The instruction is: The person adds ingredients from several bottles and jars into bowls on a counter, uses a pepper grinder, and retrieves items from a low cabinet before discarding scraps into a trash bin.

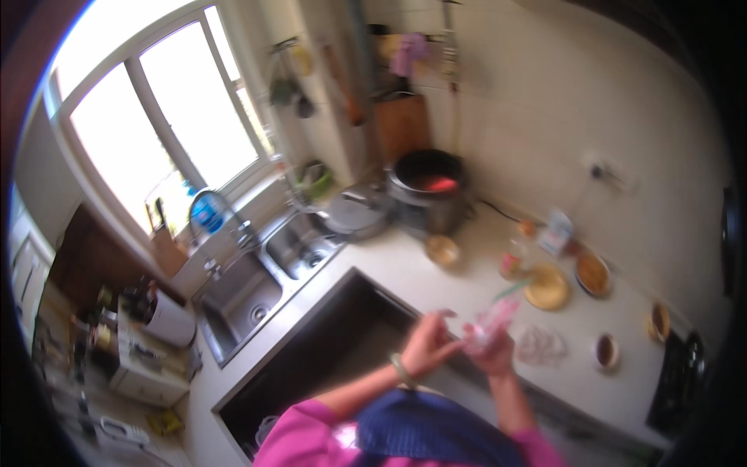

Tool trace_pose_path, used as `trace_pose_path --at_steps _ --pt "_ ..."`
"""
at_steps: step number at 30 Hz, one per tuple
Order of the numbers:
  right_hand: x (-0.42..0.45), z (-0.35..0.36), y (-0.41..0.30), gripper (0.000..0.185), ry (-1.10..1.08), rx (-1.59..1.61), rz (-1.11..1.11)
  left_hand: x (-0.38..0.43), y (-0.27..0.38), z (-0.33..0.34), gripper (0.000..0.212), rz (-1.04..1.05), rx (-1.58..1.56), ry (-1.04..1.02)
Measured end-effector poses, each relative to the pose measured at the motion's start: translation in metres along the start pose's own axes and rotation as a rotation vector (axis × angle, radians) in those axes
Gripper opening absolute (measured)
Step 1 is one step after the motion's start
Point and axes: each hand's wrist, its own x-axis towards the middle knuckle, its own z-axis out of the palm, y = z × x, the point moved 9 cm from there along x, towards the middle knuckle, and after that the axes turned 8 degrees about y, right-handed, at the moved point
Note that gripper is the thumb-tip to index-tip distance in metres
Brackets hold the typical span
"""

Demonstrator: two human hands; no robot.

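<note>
Both hands are over the near edge of the pale countertop, and the view is blurred. My left hand, with a pale bangle on its wrist, has its thumb and fingers apart beside the right hand; whether it touches anything is unclear. My right hand holds a crumpled pinkish, clear plastic wrapper. Beyond it lies a round yellowish disc or plate, with a green strip at its near left. Right of the hand, a translucent crumpled thing rests on the counter.
A double steel sink lies left. A dark pot, a grey lidded pan and a small bowl stand behind. Jars, a carton, an orange-filled bowl and small dark-filled bowls are right, near a black hob.
</note>
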Motion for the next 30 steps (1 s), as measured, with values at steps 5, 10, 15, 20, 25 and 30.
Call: trace_pose_path --at_steps 5,10,15,20,25,30 --pt "0.056 0.013 0.125 0.071 -0.038 0.028 0.417 -0.030 -0.021 -0.107 0.028 0.139 0.029 0.300" --pt "0.107 0.032 0.236 0.074 -0.029 -0.143 0.549 -0.079 -0.055 -0.207 0.031 -0.082 -0.141 0.511" --pt "0.122 0.067 0.376 0.072 -0.008 -0.162 0.902 -0.155 -0.076 -0.320 0.023 -0.233 -0.056 0.801" --pt "0.134 0.080 0.489 0.070 -0.174 -0.431 1.058 -0.249 -0.090 -0.412 0.016 -0.241 -0.184 1.122" --pt "0.138 0.021 0.533 0.080 -0.050 -0.760 1.264 -0.396 -0.116 -0.490 0.008 -0.344 -0.046 1.622" --pt "0.165 -0.030 0.484 0.062 0.142 -0.860 1.116 -0.557 -0.092 -0.531 0.004 -0.481 0.293 2.043"
